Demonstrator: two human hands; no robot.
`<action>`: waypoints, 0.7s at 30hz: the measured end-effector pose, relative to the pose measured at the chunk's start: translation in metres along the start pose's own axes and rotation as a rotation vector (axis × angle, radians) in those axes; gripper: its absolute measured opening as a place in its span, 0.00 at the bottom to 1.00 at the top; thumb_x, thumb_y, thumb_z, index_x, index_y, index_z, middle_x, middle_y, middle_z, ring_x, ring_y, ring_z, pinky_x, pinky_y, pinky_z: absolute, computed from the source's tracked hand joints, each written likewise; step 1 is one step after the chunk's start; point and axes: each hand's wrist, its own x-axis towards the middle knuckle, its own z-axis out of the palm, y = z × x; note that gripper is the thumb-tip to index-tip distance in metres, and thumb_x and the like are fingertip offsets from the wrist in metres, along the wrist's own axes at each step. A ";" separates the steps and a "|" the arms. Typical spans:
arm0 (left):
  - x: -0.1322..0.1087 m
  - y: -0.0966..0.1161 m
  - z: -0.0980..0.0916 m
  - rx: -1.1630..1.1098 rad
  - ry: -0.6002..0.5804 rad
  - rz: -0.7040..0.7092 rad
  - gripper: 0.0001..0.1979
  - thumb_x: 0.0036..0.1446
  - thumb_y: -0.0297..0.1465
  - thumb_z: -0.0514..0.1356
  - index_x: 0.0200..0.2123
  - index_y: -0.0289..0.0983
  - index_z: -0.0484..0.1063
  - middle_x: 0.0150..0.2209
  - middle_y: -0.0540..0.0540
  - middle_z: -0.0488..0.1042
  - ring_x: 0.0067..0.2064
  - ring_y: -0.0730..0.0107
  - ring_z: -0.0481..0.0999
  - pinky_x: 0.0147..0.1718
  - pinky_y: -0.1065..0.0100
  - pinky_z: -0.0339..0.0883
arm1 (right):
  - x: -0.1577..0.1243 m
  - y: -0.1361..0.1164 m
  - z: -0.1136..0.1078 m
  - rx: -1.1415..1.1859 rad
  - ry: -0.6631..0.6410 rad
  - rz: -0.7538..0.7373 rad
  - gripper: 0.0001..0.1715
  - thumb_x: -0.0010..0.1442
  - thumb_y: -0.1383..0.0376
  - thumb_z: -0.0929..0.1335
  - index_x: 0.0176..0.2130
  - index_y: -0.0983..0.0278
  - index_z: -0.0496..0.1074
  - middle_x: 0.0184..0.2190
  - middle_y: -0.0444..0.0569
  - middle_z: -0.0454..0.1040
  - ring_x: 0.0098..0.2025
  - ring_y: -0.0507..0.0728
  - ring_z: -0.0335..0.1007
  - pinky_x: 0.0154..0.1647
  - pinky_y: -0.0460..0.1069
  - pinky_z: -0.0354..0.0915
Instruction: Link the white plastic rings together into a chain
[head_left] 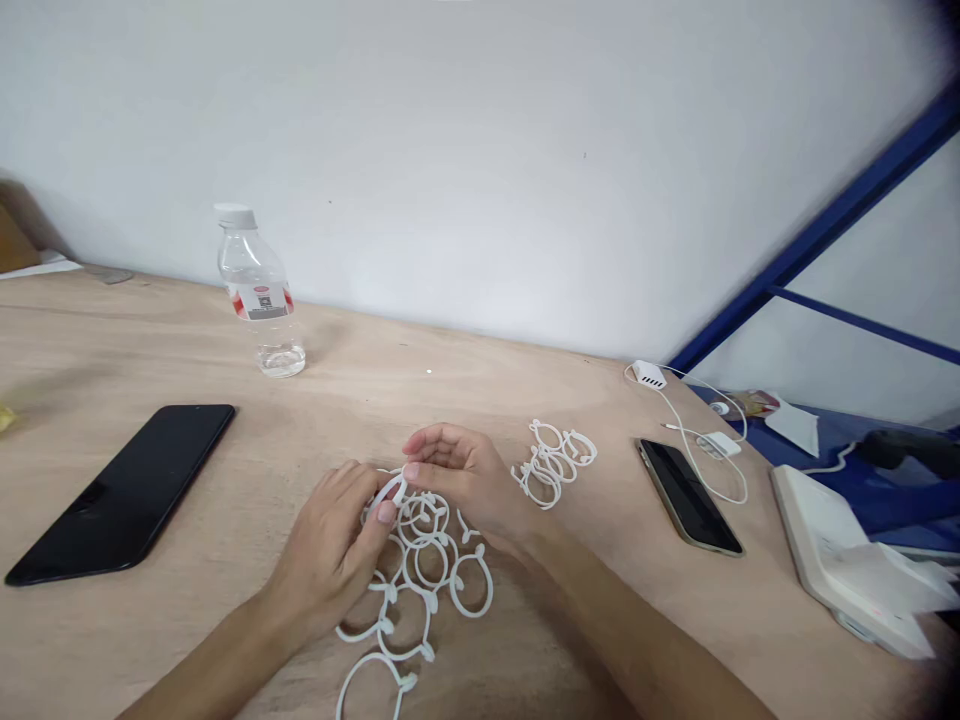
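Observation:
Above a loose pile of white plastic shower curtain rings (pixel 431 560), my left hand (pixel 334 535) pinches one white curtain ring (pixel 386 490) between thumb and fingers. My right hand (pixel 469 480) meets it from the other side, with thumb and fingers closed around the end of the same ring. Both hands partly cover that ring, so whether its ends are joined cannot be seen. To the right of my right hand lies a second, smaller cluster of the same rings (pixel 555 465).
A clear water bottle (pixel 259 290) stands near the wall. A black tablet (pixel 124 495) lies on the left of the wooden table (pixel 360 375). On the right are a phone (pixel 690 495), a white charger with cables (pixel 649 374) and a white device (pixel 832 560).

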 end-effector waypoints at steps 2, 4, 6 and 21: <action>0.000 0.000 0.001 -0.012 0.012 0.017 0.20 0.67 0.43 0.42 0.30 0.39 0.66 0.28 0.49 0.66 0.32 0.64 0.65 0.33 0.64 0.58 | 0.000 0.001 -0.001 0.019 -0.023 -0.006 0.18 0.38 0.63 0.79 0.30 0.64 0.75 0.26 0.40 0.73 0.29 0.48 0.69 0.34 0.45 0.63; -0.001 0.000 0.002 -0.041 0.029 0.024 0.22 0.67 0.44 0.41 0.29 0.39 0.64 0.27 0.50 0.64 0.30 0.65 0.64 0.32 0.65 0.58 | 0.000 0.004 -0.002 0.036 -0.049 -0.013 0.16 0.39 0.64 0.78 0.29 0.64 0.74 0.24 0.40 0.73 0.28 0.48 0.68 0.31 0.44 0.63; -0.001 0.000 0.002 -0.064 0.030 0.020 0.22 0.67 0.45 0.40 0.28 0.39 0.63 0.26 0.51 0.63 0.29 0.65 0.64 0.31 0.65 0.57 | 0.000 0.007 -0.002 0.040 -0.062 -0.021 0.15 0.39 0.63 0.78 0.29 0.64 0.74 0.23 0.40 0.72 0.26 0.47 0.67 0.29 0.44 0.62; -0.003 -0.002 0.005 0.106 -0.003 0.097 0.17 0.61 0.37 0.55 0.53 0.42 0.67 0.49 0.44 0.70 0.50 0.57 0.66 0.48 0.57 0.62 | 0.013 -0.039 -0.102 -1.373 0.565 -0.009 0.21 0.53 0.67 0.67 0.48 0.68 0.72 0.48 0.60 0.72 0.56 0.68 0.60 0.57 0.63 0.51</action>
